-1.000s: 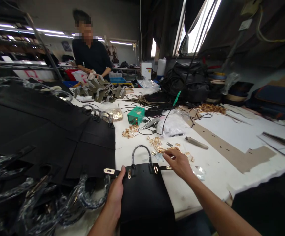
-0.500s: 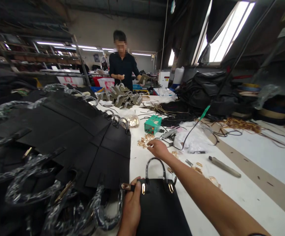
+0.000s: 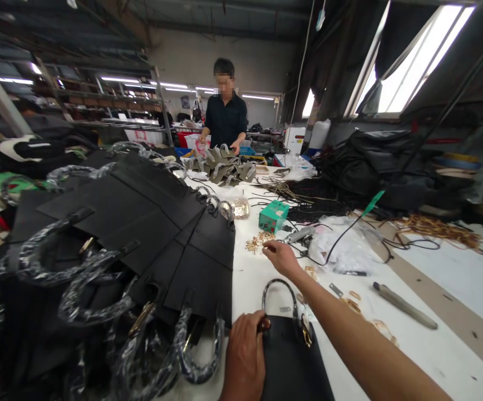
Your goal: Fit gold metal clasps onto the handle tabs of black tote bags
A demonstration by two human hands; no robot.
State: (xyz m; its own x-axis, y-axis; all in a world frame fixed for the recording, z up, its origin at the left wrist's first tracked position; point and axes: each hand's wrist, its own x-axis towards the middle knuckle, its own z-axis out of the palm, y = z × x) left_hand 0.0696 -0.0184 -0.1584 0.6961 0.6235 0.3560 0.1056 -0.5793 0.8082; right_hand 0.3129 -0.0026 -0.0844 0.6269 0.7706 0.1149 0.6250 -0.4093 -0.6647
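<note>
A black handbag panel [image 3: 294, 362] with a wrapped, arched handle [image 3: 280, 283] lies in front of me on the white table. My left hand [image 3: 245, 352] is closed over its upper left corner, and a shiny reddish-gold fitting [image 3: 264, 323] shows by the fingers. Another gold fitting [image 3: 306, 334] sits at the handle's right foot. Farther forward, my right hand [image 3: 282, 258] is at the edge of a heap of small gold metal pieces [image 3: 257, 243]. Its thumb and fingers are pinched together; whatever may be between them is too small to make out.
Black bag panels [image 3: 141, 206] with plastic-wrapped handles are piled at left. Behind the heap stands a green box [image 3: 274, 216], with a clear bag [image 3: 344, 245] to its right. A grey-green rod-shaped tool [image 3: 404, 305] lies at right. A co-worker [image 3: 226, 117] stands across the table.
The view has shifted left, so things appear farther right. My left hand now covers the panel's corner and the left fitting more. My right hand remains by the gold pieces. The co-worker's hands have lowered.
</note>
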